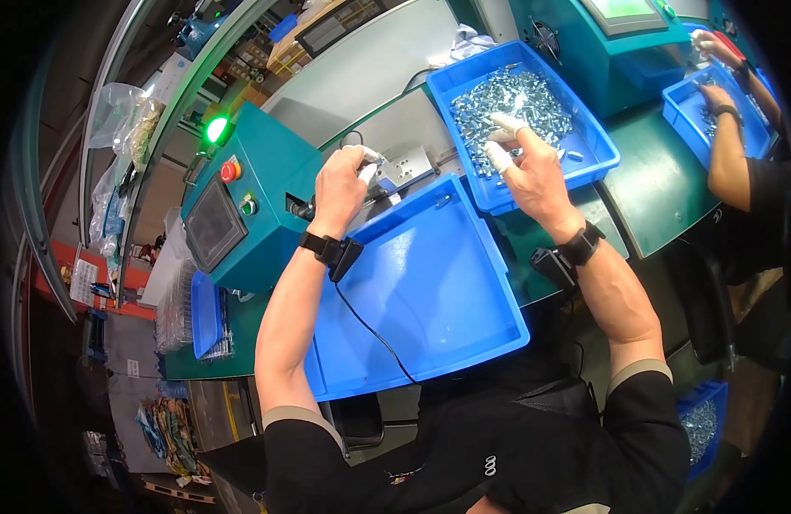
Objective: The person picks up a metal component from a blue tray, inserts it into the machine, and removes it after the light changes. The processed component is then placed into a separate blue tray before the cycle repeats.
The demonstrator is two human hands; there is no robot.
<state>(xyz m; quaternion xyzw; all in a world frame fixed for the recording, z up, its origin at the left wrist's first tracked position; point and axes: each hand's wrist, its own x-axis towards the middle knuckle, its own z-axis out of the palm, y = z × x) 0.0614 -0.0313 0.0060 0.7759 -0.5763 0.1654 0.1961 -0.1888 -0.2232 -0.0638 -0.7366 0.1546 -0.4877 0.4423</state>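
Observation:
My left hand is closed in a pinch beside a metal fixture block with small holes in its top. Whatever sits between those fingertips is too small to make out. White finger covers show on both hands. Over the near part of a blue bin hangs my right hand, thumb and fingers apart. Many small shiny metal parts lie heaped in that bin. A larger blue tray stands right in front of me, below the fixture, with one small metal part near its far edge.
A teal machine with a screen, a red button and a lit green lamp stands at left. Another teal machine is behind the bin. At far right, a co-worker's hands work over another blue bin.

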